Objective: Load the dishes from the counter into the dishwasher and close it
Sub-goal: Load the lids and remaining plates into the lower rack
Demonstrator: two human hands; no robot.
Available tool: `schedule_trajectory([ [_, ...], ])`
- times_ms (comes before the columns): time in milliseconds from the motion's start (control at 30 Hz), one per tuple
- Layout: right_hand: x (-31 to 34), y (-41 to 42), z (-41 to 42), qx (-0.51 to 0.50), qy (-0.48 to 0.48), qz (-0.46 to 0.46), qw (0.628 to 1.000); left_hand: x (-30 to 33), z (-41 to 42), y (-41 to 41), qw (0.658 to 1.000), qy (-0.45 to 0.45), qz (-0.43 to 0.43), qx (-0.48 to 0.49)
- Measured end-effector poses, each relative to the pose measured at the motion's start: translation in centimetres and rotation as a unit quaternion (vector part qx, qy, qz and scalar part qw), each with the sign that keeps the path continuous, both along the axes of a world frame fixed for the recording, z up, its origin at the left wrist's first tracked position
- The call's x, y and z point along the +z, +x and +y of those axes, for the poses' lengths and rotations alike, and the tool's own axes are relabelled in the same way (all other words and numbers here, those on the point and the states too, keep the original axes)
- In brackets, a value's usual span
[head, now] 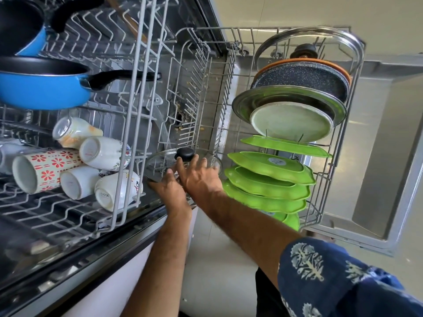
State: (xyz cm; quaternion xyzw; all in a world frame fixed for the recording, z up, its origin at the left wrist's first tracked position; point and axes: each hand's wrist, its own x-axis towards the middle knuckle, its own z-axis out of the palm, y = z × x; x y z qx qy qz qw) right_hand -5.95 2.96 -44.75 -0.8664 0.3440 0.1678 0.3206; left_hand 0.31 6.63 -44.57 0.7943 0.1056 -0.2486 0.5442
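Dishwasher door stands open, both grey wire racks pulled out. Lower rack carries your row of bright green scalloped plates, a pale round plate, a steel plate, a speckled dark pan and a steel-rimmed glass lid. Upper rack holds two blue pans with black handles and several white patterned mugs on their sides. Your round clear glass lid with black knob sits low at the lower rack's near end. Your right hand grips it below the knob; your left hand holds its near rim, fingers curled.
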Motion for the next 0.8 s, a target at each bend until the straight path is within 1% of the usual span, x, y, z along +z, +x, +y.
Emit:
schedule_trajectory([
  [100,-0.3,0.3,-0.2,0.004,-0.011,-0.006,1.0,0.0,0.0,0.2,1.0,0.014,-0.012,-0.001],
  [267,-1.7,-2.0,-0.6,0.046,-0.01,-0.036,0.998,-0.2,0.3,-1.8,0.998,0.04,-0.046,-0.028],
  [300,-1.9,-2.2,-0.6,0.05,-0.016,-0.04,0.998,-0.2,0.3,-1.9,0.998,0.041,-0.043,-0.029],
  [400,-2.1,-1.8,-0.7,0.057,-0.037,-0.051,0.996,-0.2,0.4,-1.1,1.0,0.019,0.003,-0.02],
  [467,-2.1,-1.7,-0.7,0.064,-0.041,-0.053,0.996,0.2,0.6,-0.8,0.999,0.027,0.014,-0.034],
  [667,-2.8,-2.3,-0.4,0.04,-0.048,-0.07,0.996,0.6,1.4,-1.0,0.996,0.054,0.002,-0.077],
  [800,-2.8,-3.4,-0.4,0.026,-0.029,-0.073,0.997,1.4,2.1,-1.3,0.99,0.06,0.011,-0.128],
])
